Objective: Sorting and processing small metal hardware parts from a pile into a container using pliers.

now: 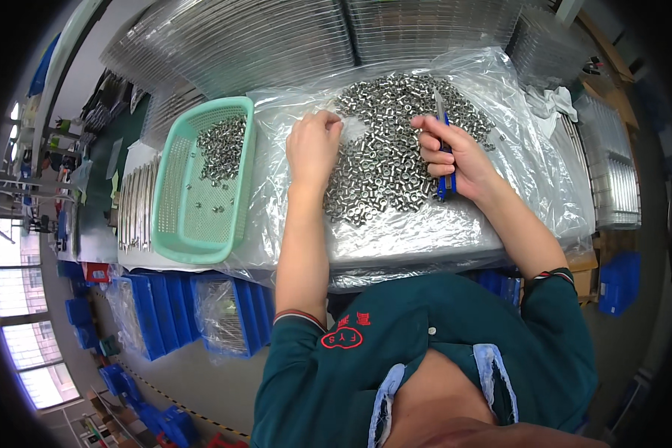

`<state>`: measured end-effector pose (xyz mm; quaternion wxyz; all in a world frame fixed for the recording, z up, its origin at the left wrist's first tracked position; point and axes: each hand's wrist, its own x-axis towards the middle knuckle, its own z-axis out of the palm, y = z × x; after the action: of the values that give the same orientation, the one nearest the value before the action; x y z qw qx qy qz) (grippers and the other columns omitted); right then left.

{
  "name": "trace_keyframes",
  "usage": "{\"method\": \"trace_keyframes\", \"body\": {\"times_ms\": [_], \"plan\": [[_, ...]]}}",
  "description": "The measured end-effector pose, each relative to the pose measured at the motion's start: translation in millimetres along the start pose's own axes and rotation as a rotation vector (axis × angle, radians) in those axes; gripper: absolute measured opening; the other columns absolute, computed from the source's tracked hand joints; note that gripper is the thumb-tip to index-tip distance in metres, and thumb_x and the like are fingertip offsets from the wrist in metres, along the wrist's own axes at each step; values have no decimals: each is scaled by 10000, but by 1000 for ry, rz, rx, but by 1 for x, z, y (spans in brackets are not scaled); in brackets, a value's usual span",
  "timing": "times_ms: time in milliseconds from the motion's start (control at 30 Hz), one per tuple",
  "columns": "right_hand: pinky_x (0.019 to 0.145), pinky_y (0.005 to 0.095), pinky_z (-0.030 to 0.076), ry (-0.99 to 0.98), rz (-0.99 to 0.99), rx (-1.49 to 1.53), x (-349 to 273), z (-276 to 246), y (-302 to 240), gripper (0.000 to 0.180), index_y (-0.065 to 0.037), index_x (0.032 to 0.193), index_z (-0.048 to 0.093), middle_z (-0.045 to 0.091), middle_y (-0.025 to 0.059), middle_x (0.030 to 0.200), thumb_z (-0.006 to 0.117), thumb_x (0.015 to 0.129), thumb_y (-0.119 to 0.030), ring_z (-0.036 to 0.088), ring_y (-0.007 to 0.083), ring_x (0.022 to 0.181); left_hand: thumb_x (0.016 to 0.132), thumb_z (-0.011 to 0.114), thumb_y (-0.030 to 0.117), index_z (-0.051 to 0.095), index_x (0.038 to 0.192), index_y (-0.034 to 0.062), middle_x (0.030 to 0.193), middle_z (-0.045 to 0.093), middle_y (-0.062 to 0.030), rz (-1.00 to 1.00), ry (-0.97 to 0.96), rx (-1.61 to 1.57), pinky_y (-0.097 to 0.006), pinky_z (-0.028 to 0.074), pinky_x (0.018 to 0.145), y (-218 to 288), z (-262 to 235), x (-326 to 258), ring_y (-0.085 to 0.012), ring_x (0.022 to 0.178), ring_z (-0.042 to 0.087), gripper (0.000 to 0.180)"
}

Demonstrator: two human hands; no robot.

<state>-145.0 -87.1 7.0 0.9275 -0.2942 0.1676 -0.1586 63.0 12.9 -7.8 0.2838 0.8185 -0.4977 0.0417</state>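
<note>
Clenched in the right hand (454,155), the knife (446,145), tip toward 12 o'clock, could slit the film (526,183) if dipped; left hand (313,148) half-curled, hold unclear.

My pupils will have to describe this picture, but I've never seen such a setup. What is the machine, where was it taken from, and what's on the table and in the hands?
There is no machine: these are a person's bare hands. The single picture comes from a wide fisheye camera on that person's head, looking down, so straight edges curve near the rim.

On the table, a clear plastic sheet lies under a large pile of small shiny metal parts. To its left sits a pale green basket with more such parts inside.

The right hand holds a blue-handled tool, metal end pointing away from the person. The left hand is at the pile's left edge, fingers curled; whether it holds anything is unclear.
</note>
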Motion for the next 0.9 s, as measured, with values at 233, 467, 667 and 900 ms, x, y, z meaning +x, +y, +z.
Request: {"method": "trace_keyframes", "body": {"times_ms": [233,467,667,900], "plan": [[362,128,253,29,15,25,0,0,0,337,-4,1038,489,401,-49,640,468,905,-313,307,-8,443,740,604,241,638,830,84,774,650,-87,-257,-431,-93,-364,455,684,2,-19,-1,-268,740,610,184],[368,127,267,18,22,-21,1,-1,3,326,-2,1032,498,416,-47,641,474,903,-301,321,-9,446,782,590,165,616,930,76,840,629,-116,77,-163,-167,-341,454,687,14,10,-5,-257,774,600,175],[368,132,275,22,13,-31,0,-1,1,317,-14,954,515,428,-46,627,468,903,-323,330,-6,445,780,564,130,614,875,77,875,607,-118,19,-79,-231,-383,442,719,16,11,-3,-291,828,568,119],[383,158,324,80,-13,-72,-2,1,2,346,-45,835,525,443,-40,605,471,890,-383,349,11,445,762,592,174,625,868,101,863,604,-110,20,-77,-43,-388,431,744,6,19,-2,-285,854,556,132]]}}
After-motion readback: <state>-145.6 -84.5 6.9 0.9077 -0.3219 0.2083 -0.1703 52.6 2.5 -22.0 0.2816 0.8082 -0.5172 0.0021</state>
